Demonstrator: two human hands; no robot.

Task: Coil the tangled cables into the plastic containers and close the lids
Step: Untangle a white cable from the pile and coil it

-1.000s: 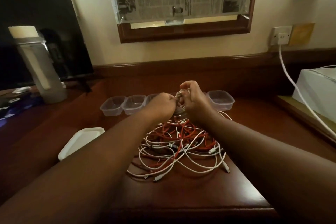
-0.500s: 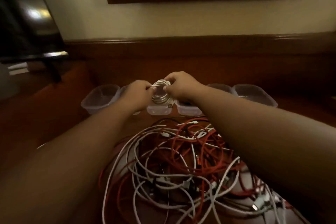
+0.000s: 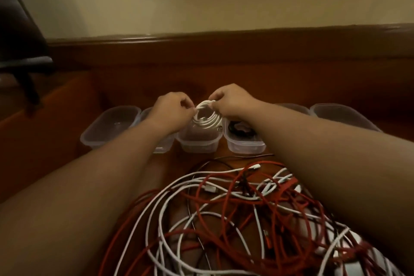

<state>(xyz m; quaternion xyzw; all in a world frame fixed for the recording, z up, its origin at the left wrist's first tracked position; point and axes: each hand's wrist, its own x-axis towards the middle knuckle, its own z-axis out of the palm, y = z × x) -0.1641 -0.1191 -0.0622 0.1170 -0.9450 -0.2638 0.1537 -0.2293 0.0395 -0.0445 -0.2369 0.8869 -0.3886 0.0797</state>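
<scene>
A coiled white cable [image 3: 207,119] is held between both hands, just above an open clear plastic container [image 3: 198,143] in the middle of a row. My left hand [image 3: 171,110] pinches the coil's left side and my right hand [image 3: 233,102] pinches its top right. The container to the right [image 3: 245,142] holds a dark coiled cable. A tangle of white and red cables [image 3: 235,213] lies on the wooden desk close to me, between my forearms.
More clear containers stand in the row: one at the far left [image 3: 109,127] and one at the far right [image 3: 342,116]. A raised wooden ledge [image 3: 224,51] runs behind them below the wall. A dark chair [image 3: 20,36] stands at the left.
The view has tilted down and moved closer. Both hands have carried the white coil forward from above the tangle and lowered it to the middle container's rim.
</scene>
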